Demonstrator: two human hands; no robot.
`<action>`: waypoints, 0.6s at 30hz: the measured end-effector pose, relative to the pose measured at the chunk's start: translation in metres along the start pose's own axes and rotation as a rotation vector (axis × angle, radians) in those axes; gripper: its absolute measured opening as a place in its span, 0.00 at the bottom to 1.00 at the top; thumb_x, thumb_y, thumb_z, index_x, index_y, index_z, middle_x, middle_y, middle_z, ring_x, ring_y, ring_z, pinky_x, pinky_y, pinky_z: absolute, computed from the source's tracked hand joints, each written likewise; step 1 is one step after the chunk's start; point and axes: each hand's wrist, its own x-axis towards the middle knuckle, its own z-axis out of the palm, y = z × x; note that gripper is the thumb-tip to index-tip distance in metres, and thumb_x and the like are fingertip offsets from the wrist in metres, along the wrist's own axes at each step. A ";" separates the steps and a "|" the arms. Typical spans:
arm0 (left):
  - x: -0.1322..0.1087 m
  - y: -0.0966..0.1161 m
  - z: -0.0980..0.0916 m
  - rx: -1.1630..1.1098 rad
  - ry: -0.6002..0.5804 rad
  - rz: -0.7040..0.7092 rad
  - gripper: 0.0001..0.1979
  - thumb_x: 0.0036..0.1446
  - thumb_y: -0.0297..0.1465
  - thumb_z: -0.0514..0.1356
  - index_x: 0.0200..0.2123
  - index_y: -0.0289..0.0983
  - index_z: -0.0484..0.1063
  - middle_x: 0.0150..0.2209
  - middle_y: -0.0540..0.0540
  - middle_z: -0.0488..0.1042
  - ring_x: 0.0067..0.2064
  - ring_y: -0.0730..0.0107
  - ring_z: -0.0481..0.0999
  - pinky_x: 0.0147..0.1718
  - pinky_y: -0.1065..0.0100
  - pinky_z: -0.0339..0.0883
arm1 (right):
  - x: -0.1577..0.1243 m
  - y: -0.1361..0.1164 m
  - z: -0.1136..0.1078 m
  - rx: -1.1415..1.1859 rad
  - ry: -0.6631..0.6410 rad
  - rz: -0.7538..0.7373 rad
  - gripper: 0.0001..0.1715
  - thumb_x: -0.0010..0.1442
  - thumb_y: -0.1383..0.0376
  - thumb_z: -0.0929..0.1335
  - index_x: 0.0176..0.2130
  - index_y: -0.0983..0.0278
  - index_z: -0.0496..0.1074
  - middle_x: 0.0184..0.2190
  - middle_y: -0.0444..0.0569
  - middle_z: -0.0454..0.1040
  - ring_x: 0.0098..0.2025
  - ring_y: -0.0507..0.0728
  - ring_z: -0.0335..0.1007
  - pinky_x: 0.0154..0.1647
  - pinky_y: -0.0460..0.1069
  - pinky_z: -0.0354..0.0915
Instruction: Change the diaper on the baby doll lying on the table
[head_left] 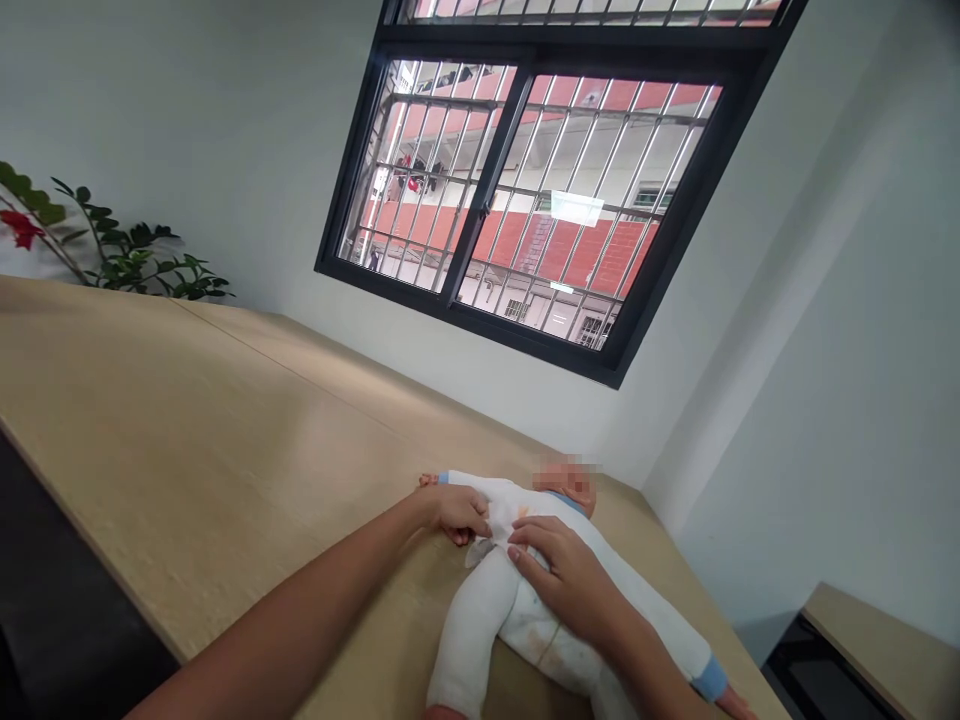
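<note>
A baby-like figure in a white outfit [470,620] with blue cuffs lies on its back on the wooden table, its head towards the window side and its face blurred. My left hand [459,512] is at the side of its torso, fingers closed in a pinch at the white cloth near the waist. Across the front of the torso lies my right hand [559,565], palm down with its fingers spread on the cloth. A small greyish flap of cloth shows just below my left fingertips.
The wooden table [247,430] stretches to the left. Behind it are a wall and a barred window with a dark frame [480,320]. A leafy plant [142,260] stands beyond the far left edge. A dark-fronted cabinet [825,670] is at the lower right.
</note>
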 end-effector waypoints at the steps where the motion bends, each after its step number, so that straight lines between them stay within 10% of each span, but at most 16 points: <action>1: -0.001 -0.002 -0.002 -0.037 -0.019 0.022 0.19 0.40 0.41 0.71 0.26 0.34 0.69 0.20 0.52 0.70 0.23 0.75 0.69 0.24 0.75 0.65 | 0.000 0.000 0.000 0.000 0.001 0.001 0.15 0.67 0.57 0.62 0.41 0.58 0.77 0.48 0.45 0.76 0.55 0.57 0.66 0.58 0.52 0.58; 6: -0.014 -0.009 -0.015 -0.274 -0.183 0.107 0.25 0.32 0.40 0.76 0.31 0.33 0.72 0.27 0.50 0.74 0.30 0.77 0.73 0.33 0.77 0.67 | 0.002 0.001 0.001 0.005 -0.002 0.012 0.16 0.67 0.56 0.62 0.41 0.58 0.77 0.48 0.45 0.75 0.55 0.57 0.66 0.58 0.52 0.58; 13: -0.015 0.009 -0.008 -0.013 -0.020 -0.119 0.22 0.46 0.45 0.71 0.25 0.32 0.69 0.21 0.46 0.72 0.25 0.70 0.72 0.26 0.72 0.67 | 0.002 0.004 0.002 0.004 0.003 -0.001 0.16 0.67 0.56 0.62 0.41 0.58 0.77 0.48 0.46 0.76 0.55 0.57 0.66 0.58 0.53 0.58; 18: -0.019 0.004 -0.014 -0.105 -0.104 -0.025 0.21 0.42 0.43 0.73 0.28 0.33 0.70 0.25 0.48 0.74 0.28 0.74 0.74 0.29 0.74 0.68 | 0.002 0.004 0.003 0.002 0.005 -0.004 0.17 0.67 0.57 0.62 0.41 0.59 0.77 0.49 0.48 0.76 0.55 0.58 0.67 0.58 0.53 0.59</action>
